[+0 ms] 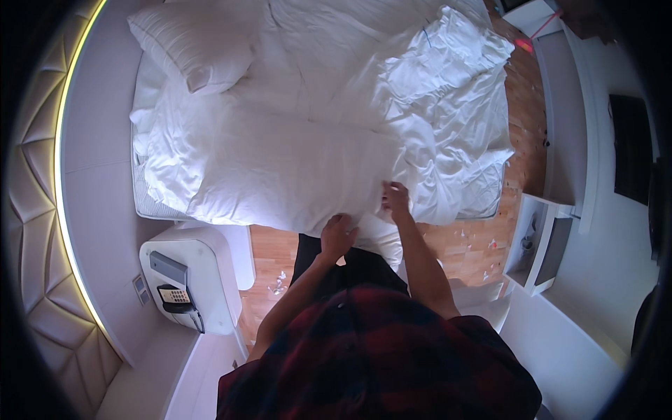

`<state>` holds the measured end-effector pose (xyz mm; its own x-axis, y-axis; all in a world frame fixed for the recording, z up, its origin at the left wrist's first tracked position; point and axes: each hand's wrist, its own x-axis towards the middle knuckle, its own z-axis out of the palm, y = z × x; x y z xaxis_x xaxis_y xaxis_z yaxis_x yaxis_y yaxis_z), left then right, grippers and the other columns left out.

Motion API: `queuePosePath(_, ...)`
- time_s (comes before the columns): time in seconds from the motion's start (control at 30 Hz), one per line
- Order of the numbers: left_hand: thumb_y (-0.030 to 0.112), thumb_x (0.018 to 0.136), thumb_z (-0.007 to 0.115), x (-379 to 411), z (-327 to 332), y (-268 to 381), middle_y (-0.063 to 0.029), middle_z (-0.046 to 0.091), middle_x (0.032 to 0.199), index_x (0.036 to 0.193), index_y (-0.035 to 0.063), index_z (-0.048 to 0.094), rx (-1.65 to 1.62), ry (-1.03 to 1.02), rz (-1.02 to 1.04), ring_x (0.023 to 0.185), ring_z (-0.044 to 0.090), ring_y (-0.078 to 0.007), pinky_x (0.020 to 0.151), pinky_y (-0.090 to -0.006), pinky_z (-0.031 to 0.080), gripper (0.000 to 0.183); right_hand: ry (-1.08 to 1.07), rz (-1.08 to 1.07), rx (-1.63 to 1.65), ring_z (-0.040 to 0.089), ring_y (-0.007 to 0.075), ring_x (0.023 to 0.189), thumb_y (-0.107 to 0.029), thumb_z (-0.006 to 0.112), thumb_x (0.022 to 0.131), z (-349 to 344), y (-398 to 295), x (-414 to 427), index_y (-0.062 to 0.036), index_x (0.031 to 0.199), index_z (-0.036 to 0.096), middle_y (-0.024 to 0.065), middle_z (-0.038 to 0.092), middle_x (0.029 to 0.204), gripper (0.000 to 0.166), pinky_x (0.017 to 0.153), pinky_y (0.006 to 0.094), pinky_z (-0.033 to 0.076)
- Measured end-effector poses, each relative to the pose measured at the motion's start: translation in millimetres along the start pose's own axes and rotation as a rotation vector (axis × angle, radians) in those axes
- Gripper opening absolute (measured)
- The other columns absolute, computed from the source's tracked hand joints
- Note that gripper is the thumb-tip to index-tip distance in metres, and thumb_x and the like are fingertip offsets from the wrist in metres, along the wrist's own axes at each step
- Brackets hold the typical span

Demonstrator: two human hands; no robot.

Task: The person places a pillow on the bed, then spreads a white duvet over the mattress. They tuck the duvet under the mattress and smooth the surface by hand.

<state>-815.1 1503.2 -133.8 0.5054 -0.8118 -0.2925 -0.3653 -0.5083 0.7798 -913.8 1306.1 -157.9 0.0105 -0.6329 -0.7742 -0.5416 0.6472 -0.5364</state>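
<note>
In front of me a pillow in a white pillowcase [283, 173] lies flat along the near side of the bed. My left hand [337, 239] touches its front edge, thumb apart from the fingers; whether it pinches the cloth cannot be told. Over the pillow's right end is my right hand [396, 202], slightly blurred, its fingers bent and apart with nothing visible in them. Below it, a loose white cloth end [382, 241] hangs past the bed's edge, between my forearms. Rumpled white bedding [441, 131] lies just right of the pillow.
Another white pillow [199, 47] sits at the far left of the bed. A bedside table [210, 262] with a telephone [176, 296] stands at left. Scraps litter the wooden floor [467, 247]. A white shelf unit [541, 241] is at right; a person's hand [593, 26] shows top right.
</note>
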Motion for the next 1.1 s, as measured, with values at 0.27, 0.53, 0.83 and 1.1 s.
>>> queuePosePath(0.27, 0.024, 0.072, 0.073, 19, 10, 63, -0.0145, 0.058, 0.104, 0.107, 0.0044, 0.061, 0.130, 0.251, 0.317, 0.098, 0.057, -0.0317, 0.086, -0.0438, 0.047, 0.042, 0.459, -0.526, -0.368, 0.066, 0.0233, 0.071, -0.031, 0.069, 0.081, -45, 44, 27, -0.0055, 0.108, 0.065, 0.0113, 0.069, 0.084, 0.038, 0.060, 0.0314, 0.053)
queuePosePath(0.53, 0.016, 0.059, 0.067, 5, 109, -18, -0.0085, 0.064, 0.084, 0.088, 0.0089, 0.066, -0.147, -0.286, 0.238, 0.087, 0.061, -0.0301, 0.078, -0.0423, 0.047, 0.030, -0.166, 0.146, 0.093, 0.060, 0.0216, 0.074, -0.036, 0.073, 0.079, -69, 29, 54, -0.0019, 0.093, 0.063, 0.0095, 0.062, 0.086, 0.038, 0.064, 0.0363, 0.050)
queuePosePath(0.83, 0.026, 0.066, 0.066, -27, 84, 49, -0.0098, 0.069, 0.087, 0.100, 0.0104, 0.069, -0.072, -0.898, 0.171, 0.085, 0.065, -0.0305, 0.081, -0.0380, 0.050, 0.038, 0.100, -0.703, -0.331, 0.061, 0.0329, 0.098, -0.023, 0.067, 0.083, -62, 44, 78, 0.0051, 0.117, 0.057, 0.0176, 0.065, 0.109, 0.045, 0.091, 0.0416, 0.046)
queuePosePath(1.1, 0.026, 0.076, 0.060, 13, 70, 42, -0.0114, 0.068, 0.093, 0.104, 0.0118, 0.068, 0.069, -0.428, -0.091, 0.089, 0.064, -0.0333, 0.085, -0.0437, 0.050, 0.032, 0.476, -0.067, -0.601, 0.060, 0.0386, 0.104, -0.033, 0.060, 0.083, -133, 185, 99, 0.0058, 0.109, 0.062, 0.0260, 0.063, 0.109, 0.047, 0.089, 0.0463, 0.046)
